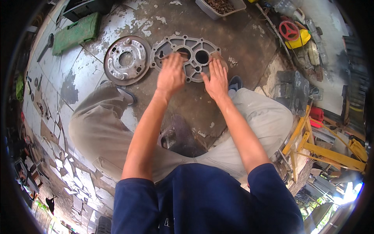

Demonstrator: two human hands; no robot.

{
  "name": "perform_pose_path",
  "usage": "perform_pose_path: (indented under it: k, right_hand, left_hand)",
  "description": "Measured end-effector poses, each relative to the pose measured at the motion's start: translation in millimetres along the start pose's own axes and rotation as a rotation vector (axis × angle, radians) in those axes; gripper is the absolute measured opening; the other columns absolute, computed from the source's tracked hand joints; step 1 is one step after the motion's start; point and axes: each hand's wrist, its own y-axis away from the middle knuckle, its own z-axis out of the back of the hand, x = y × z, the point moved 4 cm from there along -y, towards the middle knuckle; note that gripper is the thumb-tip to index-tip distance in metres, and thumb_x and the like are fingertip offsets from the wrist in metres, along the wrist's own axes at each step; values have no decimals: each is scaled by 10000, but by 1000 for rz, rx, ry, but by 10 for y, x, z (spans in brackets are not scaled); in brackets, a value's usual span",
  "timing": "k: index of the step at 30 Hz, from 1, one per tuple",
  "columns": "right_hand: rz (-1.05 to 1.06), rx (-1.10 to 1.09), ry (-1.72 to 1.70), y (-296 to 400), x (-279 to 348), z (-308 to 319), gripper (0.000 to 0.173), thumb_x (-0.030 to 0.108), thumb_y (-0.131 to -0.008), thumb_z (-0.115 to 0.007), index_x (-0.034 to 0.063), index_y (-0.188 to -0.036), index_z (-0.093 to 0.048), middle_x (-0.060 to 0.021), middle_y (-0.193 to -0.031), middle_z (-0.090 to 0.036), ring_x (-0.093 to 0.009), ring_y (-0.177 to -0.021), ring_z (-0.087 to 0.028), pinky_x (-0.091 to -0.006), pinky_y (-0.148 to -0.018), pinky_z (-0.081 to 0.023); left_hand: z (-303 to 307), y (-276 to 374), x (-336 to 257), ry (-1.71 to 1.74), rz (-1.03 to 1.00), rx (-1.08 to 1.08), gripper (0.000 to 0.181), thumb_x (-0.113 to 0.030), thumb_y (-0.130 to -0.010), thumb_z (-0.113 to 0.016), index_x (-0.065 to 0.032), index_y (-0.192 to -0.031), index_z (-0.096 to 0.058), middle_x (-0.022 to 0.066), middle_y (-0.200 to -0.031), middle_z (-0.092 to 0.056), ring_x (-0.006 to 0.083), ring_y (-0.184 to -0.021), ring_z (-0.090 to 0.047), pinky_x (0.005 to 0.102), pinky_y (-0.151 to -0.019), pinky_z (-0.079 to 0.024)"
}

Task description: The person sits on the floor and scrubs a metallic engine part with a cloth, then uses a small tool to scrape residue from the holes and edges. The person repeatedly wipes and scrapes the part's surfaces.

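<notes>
A ribbed cast-metal housing cover with two large round bores lies on the floor before me. Over its left half is my left hand, blurred, with the fingers bent down together. A small brown piece, perhaps sandpaper, shows at those fingertips; its full shape is hidden. My right hand holds the cover's right end, fingers laid flat and thumb apart. Around its fingertips a thin brown patch shows, whose material I cannot tell. Left of the cover lies a round metal brake backing plate.
A green plastic case and a hammer lie at the upper left. At the top stands a pale tub of brown bits. A dark toolbox and a yellow frame are at right. Broken tiles litter the lower left.
</notes>
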Motion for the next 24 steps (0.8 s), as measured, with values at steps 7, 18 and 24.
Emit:
perform_pose_path:
  k: [7,18,24]
  right_hand:
    - [41,27,11,35,-19,58,735,507,-974,-559,6,-1498,-437,-139,-1604,-377,-270,-1515,-289,-463,-1232,-236]
    - [513,253,-149,248,174,6,681,465,-1003,-529,-4,-1490,-445,-149,-1600,-379,-316,-1504,-306,-504,-1221,-245]
    - [405,178,-57,192,165,-35,735,489,-970,-573,9,-1507,-428,-152,-1603,-375,-290,-1507,-304,-478,-1224,-250]
  left_hand:
    - [17,-2,-30,47,37,-23,487,-197,-972,-471,55,-1385,-533,219,-1498,-478,363,-1427,-409,499,-1185,-320]
    - [52,80,-17,16,55,-20,554,-228,-933,-520,54,-1409,-516,196,-1536,-452,324,-1458,-385,478,-1201,-307]
    - [20,84,-67,53,10,26,548,-183,-937,-515,61,-1427,-487,237,-1543,-428,376,-1459,-375,497,-1201,-307]
